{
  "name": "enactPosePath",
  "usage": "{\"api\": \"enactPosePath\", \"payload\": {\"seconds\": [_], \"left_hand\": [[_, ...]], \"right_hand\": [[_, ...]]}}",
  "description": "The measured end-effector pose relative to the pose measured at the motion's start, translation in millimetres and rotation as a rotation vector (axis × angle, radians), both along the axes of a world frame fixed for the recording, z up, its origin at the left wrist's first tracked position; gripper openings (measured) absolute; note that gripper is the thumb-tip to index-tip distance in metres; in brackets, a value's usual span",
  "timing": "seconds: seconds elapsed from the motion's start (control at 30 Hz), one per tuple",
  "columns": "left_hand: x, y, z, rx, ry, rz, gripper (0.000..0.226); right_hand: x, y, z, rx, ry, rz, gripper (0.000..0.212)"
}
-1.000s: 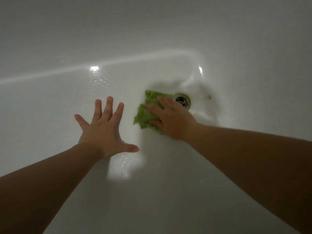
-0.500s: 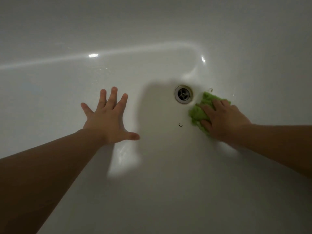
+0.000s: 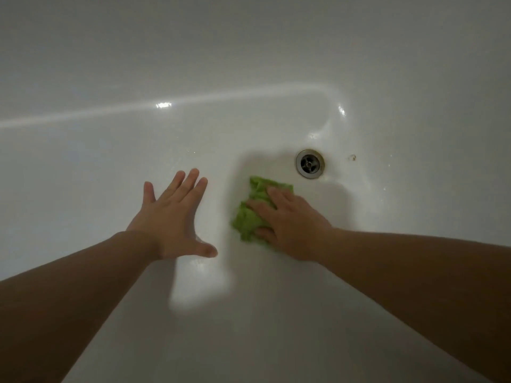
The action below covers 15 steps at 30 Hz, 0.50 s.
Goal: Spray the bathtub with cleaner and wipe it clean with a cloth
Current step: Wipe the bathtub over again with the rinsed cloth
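The crumpled bright green cloth (image 3: 253,210) lies bunched on the floor of the white glossy bathtub (image 3: 276,313), just at 7 o'clock from the round metal drain (image 3: 310,163) and apart from it. The right hand (image 3: 289,223) lies palm-down on the cloth's 4 o'clock side, its fingers stretched over the folds and pressing them to the tub floor; its grip is spread flat, not curled round the fabric. At 9 o'clock from the cloth, near but apart, the left hand (image 3: 172,217) rests flat on the tub floor, fingers straight and spread, thumb pointing toward 3 o'clock, holding nothing. Both bare forearms reach in from the lower corners. A small dark speck (image 3: 352,157) sits at 3 o'clock from the drain. A bright glint (image 3: 163,105) shines at 11 o'clock, on the curve where the floor meets the far wall
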State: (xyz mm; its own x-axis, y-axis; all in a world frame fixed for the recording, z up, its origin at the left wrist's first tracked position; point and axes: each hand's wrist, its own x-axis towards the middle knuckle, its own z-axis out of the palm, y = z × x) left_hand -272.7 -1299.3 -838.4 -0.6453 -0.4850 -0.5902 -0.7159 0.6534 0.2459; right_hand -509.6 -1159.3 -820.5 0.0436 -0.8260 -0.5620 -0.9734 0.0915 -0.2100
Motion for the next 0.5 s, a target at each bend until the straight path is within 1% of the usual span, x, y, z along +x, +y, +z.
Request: {"api": "enactPosePath", "payload": {"seconds": [0.07,0.1,0.2,0.27,0.33,0.4,0.43,0.5], "left_hand": [[-0.9,1.8,-1.8,-0.012,0.012,0.015,0.150],[-1.0,2.2,-3.3,-0.018,0.017,0.018,0.151],[-0.4,2.2,-6.6,-0.026,0.020,0.025,0.151],[-1.1,2.3,-8.2,-0.032,0.023,0.031,0.151],[-2.4,3.1,-8.1,-0.032,0.020,0.034,0.151],[-4.7,4.6,-5.8,-0.028,0.014,0.041,0.151],[-6.0,5.0,-4.1,-0.021,0.010,0.050,0.151],[-8.8,5.6,5.3,0.017,-0.014,0.058,0.148]], "right_hand": [[-13.4,-21.5,-9.6,-0.037,0.061,-0.077,0.072],[-22.1,-30.6,-13.5,-0.054,0.103,-0.098,0.069],[-50.0,-48.0,-15.2,-0.140,0.213,-0.209,0.057],[-67.8,-48.7,-13.3,-0.174,0.284,-0.338,0.048],[-76.2,-42.8,-12.3,-0.146,0.298,-0.472,0.041],[-76.3,-36.5,-9.8,-0.091,0.263,-0.556,0.038],[-75.3,-34.5,-7.3,-0.056,0.234,-0.589,0.040],[-75.9,-32.7,1.6,0.059,0.174,-0.637,0.050]]}}
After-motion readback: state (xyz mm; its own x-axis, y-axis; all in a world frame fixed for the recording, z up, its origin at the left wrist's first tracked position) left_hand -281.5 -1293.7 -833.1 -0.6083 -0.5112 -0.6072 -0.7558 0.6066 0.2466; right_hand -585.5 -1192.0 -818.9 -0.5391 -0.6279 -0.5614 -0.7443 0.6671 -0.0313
